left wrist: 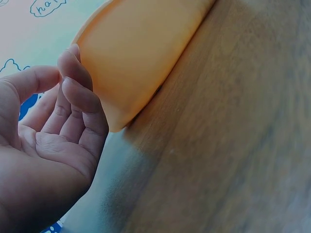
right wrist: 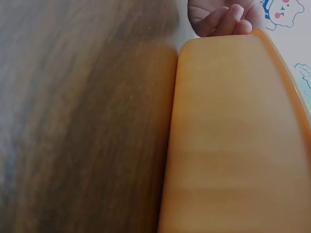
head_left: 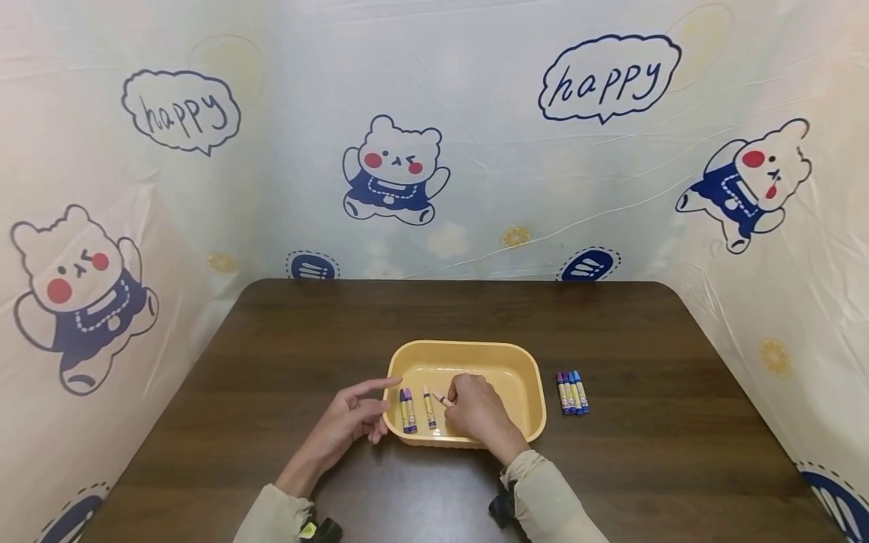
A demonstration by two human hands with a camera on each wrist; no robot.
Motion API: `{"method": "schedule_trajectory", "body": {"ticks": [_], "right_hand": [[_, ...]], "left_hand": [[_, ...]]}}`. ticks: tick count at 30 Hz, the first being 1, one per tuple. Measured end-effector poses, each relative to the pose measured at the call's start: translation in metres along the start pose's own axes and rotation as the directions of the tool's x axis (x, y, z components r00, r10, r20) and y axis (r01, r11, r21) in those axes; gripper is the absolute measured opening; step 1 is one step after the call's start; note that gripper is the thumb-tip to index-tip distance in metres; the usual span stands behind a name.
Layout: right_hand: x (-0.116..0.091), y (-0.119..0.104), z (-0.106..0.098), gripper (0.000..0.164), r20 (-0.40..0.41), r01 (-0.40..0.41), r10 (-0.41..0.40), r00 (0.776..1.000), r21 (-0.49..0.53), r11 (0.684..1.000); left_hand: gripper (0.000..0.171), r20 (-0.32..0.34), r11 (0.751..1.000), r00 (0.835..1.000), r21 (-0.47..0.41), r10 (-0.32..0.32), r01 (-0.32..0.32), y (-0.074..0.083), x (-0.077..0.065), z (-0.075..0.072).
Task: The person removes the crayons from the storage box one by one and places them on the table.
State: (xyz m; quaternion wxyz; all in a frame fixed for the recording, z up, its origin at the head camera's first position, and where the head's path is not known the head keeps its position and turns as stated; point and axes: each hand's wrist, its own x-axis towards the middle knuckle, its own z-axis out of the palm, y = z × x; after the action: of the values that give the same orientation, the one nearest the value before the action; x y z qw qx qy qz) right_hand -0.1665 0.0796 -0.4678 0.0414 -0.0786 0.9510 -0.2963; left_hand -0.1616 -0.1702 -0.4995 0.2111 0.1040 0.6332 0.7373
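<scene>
A yellow plastic basin [head_left: 519, 362] stands on the table with several crayons in it. My right hand [head_left: 478, 407] is inside the basin, fingers curled, pinching a pale crayon [head_left: 443, 400] that slants out to the left. Left of it lies a yellow-wrapped crayon [head_left: 429, 407] with a pale tip. A purple crayon [head_left: 410, 411] and a dark crayon [head_left: 403, 411] lie side by side near the left wall. My left hand [head_left: 346, 422] touches the basin's left rim with its index finger and thumb, the other fingers loosely bent. The right wrist view hides my right hand.
To the right of the basin, a row of several purple and blue crayons [head_left: 573, 393] lies on the dark wooden table [head_left: 645, 452]. A cloth [head_left: 475, 188] printed with bears hangs behind the table and along both sides.
</scene>
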Motion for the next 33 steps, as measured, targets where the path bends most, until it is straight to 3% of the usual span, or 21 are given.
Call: {"method": "schedule_trajectory", "body": {"ticks": [6, 11, 15, 24, 33], "right_hand": [[0.001, 0.002, 0.000, 0.009, -0.026, 0.002, -0.002, 1.000, 0.023, 1.000], [0.004, 0.005, -0.001, 0.007, -0.073, 0.063, -0.054, 0.996, 0.124, 0.990], [0.006, 0.006, -0.003, 0.007, -0.079, 0.106, -0.089, 0.993, 0.244, 0.964], [0.008, 0.007, -0.008, 0.008, 0.013, 0.038, -0.052, 0.999, 0.515, 0.856], [0.009, 0.008, -0.013, 0.017, 0.098, -0.041, -0.047, 0.994, 0.740, 0.672]], "left_hand": [[0.050, 0.000, 1.000, 1.000, 0.016, 0.008, -0.008, 0.000, 0.000, 0.000], [0.050, 0.002, 1.000, 1.000, 0.015, 0.008, -0.008, -0.002, 0.000, 0.000], [0.051, -0.003, 1.000, 1.000, 0.017, 0.000, 0.000, -0.003, 0.000, -0.001], [0.051, 0.003, 1.000, 1.000, 0.009, 0.000, 0.000, -0.002, -0.001, -0.001], [0.052, -0.007, 1.000, 1.000, 0.017, -0.015, 0.015, 0.001, 0.000, 0.000]]}}
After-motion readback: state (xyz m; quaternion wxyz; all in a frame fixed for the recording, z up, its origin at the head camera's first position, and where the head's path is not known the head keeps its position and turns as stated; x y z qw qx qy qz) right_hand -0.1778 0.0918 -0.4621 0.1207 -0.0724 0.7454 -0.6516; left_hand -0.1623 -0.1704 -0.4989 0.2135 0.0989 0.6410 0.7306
